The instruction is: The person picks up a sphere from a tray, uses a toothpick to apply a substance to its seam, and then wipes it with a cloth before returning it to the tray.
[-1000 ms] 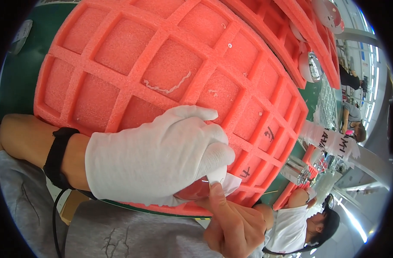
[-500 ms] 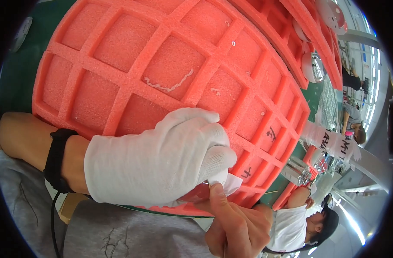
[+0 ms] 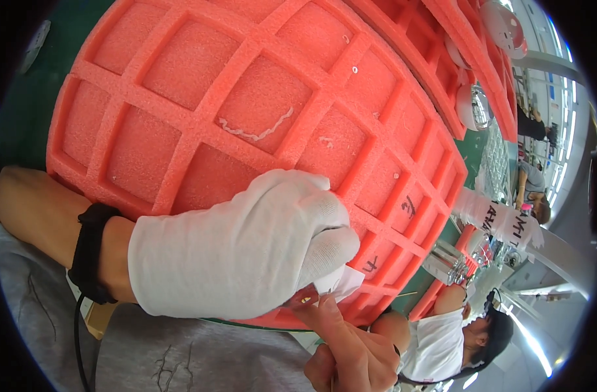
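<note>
My left hand point(image 3: 239, 248), in a white glove, is closed around a small glossy dark red piece point(image 3: 303, 298). A white paper-like flap point(image 3: 341, 282) sticks out beside it, under the gloved fingers. My right hand point(image 3: 354, 349) is bare, its fingers curled and its thumb and forefinger at the edge of the red piece. Most of the piece is hidden by both hands, so its kind cannot be made out. Both hands are over the near edge of a large red foam tray point(image 3: 246, 36) with square compartments.
More red foam trays point(image 3: 409, 32) stand at the far right, with shiny rounded parts point(image 3: 474, 108) beside them. A post wrapped in clear film point(image 3: 501, 219) rises at the right. A person in a white shirt point(image 3: 435, 343) sits at the lower right. The table point(image 3: 24, 117) is green.
My right hand has shifted slightly left and down, with its thumb still against the red piece. My left hand has tilted a little, and a golden spot now shows on the piece.
</note>
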The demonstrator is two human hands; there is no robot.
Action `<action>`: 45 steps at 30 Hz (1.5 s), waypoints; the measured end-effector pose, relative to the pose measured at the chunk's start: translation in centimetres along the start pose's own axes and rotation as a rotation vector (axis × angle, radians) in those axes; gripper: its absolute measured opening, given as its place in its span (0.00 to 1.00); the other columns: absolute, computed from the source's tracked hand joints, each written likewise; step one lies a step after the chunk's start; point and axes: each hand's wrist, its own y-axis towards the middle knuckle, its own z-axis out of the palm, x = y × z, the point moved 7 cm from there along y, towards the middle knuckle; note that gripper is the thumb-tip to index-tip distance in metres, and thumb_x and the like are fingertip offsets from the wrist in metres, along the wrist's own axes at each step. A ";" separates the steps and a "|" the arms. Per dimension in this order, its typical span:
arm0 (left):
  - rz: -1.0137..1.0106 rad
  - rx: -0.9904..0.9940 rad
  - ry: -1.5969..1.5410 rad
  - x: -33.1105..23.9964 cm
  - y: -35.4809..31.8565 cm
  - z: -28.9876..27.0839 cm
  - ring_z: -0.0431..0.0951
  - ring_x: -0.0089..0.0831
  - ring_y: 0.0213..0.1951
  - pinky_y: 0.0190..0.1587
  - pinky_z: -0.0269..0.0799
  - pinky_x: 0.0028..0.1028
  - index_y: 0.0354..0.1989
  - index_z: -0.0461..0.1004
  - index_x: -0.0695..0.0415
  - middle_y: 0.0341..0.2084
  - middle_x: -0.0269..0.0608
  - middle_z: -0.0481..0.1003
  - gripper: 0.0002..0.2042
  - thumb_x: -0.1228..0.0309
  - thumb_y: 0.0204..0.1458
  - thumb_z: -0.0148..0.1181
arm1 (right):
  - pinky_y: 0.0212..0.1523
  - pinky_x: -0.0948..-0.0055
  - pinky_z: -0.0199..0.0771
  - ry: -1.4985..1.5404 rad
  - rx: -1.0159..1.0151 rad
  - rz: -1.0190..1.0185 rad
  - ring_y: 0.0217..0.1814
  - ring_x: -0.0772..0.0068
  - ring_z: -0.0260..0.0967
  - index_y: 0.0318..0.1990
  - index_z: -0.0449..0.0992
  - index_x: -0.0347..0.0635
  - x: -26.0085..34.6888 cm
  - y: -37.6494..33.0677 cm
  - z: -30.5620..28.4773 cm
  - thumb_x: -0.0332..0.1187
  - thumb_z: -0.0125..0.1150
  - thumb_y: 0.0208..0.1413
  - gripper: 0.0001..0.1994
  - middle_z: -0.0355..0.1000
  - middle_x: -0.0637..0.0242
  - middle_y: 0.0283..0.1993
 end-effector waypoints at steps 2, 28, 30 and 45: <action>0.004 -0.002 -0.013 0.0 0.1 0.0 0.73 0.48 0.47 0.63 0.68 0.52 0.49 0.73 0.61 0.44 0.46 0.73 0.17 0.78 0.49 0.63 | 0.31 0.74 0.82 -0.059 0.073 -0.040 0.30 0.59 0.83 0.45 0.75 0.10 0.2 -0.3 0.3 0.08 0.56 0.42 0.18 0.81 0.38 0.39; -0.078 -0.011 -0.084 0.8 -0.3 0.4 0.71 0.49 0.52 0.63 0.68 0.51 0.49 0.72 0.55 0.48 0.42 0.72 0.25 0.77 0.40 0.72 | 0.25 0.72 0.80 -0.009 -0.099 0.004 0.23 0.60 0.78 0.42 0.74 0.10 -0.5 -0.5 2.0 0.08 0.50 0.51 0.12 0.79 0.36 0.36; -0.090 -0.021 -0.109 0.9 -0.4 0.4 0.71 0.49 0.51 0.63 0.68 0.51 0.50 0.72 0.55 0.48 0.43 0.72 0.25 0.77 0.39 0.72 | 0.26 0.72 0.81 0.003 -0.114 0.083 0.24 0.59 0.79 0.42 0.74 0.10 -0.7 -0.9 2.0 0.09 0.51 0.51 0.11 0.79 0.36 0.37; -0.072 -0.027 -0.108 1.0 -0.4 0.3 0.72 0.49 0.52 0.62 0.70 0.51 0.55 0.68 0.59 0.50 0.46 0.72 0.34 0.77 0.34 0.77 | 0.23 0.74 0.78 -0.103 -0.085 -0.165 0.25 0.58 0.79 0.41 0.74 0.10 -0.8 -0.3 2.1 0.09 0.50 0.50 0.11 0.79 0.36 0.37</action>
